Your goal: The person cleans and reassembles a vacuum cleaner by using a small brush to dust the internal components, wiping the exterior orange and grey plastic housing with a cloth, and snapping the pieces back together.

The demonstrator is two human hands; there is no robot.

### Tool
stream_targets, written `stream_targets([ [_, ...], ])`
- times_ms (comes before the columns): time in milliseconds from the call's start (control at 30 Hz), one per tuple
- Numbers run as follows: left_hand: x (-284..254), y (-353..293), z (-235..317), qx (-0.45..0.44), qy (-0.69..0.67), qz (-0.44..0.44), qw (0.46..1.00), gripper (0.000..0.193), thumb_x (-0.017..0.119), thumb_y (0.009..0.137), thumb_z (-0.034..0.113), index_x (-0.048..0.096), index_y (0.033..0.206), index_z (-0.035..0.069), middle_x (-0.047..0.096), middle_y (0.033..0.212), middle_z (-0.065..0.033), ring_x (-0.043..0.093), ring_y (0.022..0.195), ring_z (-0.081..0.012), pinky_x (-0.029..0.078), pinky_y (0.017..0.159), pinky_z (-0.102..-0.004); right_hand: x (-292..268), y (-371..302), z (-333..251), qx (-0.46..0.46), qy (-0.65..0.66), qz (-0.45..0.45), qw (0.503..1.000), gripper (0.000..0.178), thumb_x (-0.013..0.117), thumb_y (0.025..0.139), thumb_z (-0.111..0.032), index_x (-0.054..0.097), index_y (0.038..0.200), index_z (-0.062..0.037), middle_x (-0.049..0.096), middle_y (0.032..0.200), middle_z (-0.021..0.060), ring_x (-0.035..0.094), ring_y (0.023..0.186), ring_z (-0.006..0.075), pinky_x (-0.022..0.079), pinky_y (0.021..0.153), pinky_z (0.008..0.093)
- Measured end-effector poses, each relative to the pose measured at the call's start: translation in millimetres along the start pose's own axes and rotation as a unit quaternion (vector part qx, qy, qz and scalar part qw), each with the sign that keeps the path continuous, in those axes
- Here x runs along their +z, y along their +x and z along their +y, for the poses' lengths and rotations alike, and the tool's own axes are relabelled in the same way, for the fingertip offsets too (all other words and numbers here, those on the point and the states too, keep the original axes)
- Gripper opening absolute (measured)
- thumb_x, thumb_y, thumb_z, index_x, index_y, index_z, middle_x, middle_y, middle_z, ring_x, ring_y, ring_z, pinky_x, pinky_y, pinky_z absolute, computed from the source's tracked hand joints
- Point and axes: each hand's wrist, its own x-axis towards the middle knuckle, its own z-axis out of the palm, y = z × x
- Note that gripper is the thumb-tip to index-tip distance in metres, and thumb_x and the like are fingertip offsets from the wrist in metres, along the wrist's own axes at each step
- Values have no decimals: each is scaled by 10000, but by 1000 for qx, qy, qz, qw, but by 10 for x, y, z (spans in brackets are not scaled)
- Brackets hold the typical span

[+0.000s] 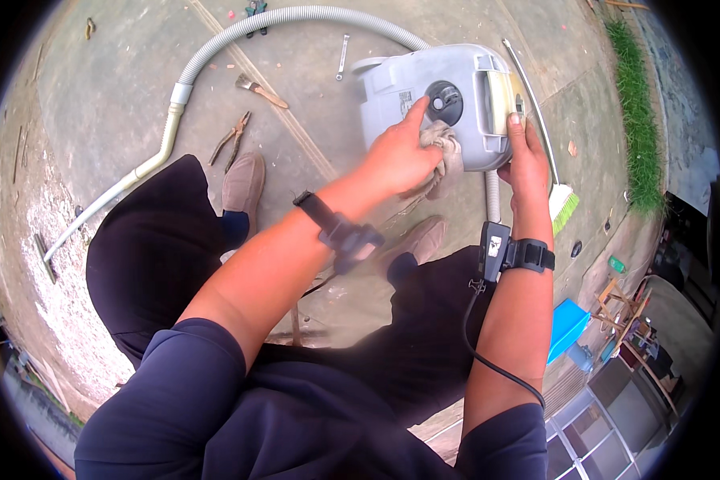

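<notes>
A grey canister vacuum cleaner (392,120) stands before me at the upper right, one long face turned toward me. That face carries a printed label and a dark round recessed part (446,102) that looks like a swivel wheel. My left hand (404,156) grips a crumpled beige cloth (440,172) against the lower side of the cleaner. Its index finger stretches out to the edge of the dark round part. My right hand (528,164) holds the cleaner's cream-coloured end, thumb on top; the other fingers are partly hidden behind it.
The cleaner's ribbed hose (296,14) arcs left to a pale tube and floor nozzle (44,260). Pliers (232,142), a paintbrush (260,90) and a spanner (342,58) lie on the concrete. A green-bristled brush (564,204) lies at the right, near a blue container (566,326).
</notes>
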Motion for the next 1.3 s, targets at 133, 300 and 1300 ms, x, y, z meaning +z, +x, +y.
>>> stream_targets([
  [133, -115, 168, 218, -13, -38, -30, 999, 799, 623, 872, 171, 299, 1595, 65, 698, 1083, -220, 699, 863, -243, 551, 812, -364, 14, 17, 30, -3, -11, 15, 1000, 898, 680, 877, -662, 503, 1503, -43, 704, 1044, 151, 647, 792, 167, 491, 595, 294],
  [300, -104, 140, 244, 6, -12, -54, 998, 792, 620, 874, 175, 312, 1601, 112, 697, 1114, -203, 692, 905, -247, 539, 850, -368, 0, 4, 16, -4, -10, 8, 1000, 900, 673, 879, -670, 500, 1507, -50, 707, 1088, 166, 665, 831, 187, 512, 615, 303],
  [1300, 403, -21, -731, -91, 15, 61, 994, 631, 532, 977, 170, 334, 1546, -17, 321, 1577, -293, 396, 1420, -455, 362, 1179, -448, -121, 97, 68, 54, 10, -22, 998, 825, 551, 974, -647, 400, 1575, -103, 461, 1543, 201, 653, 1163, 381, 536, 981, 468],
])
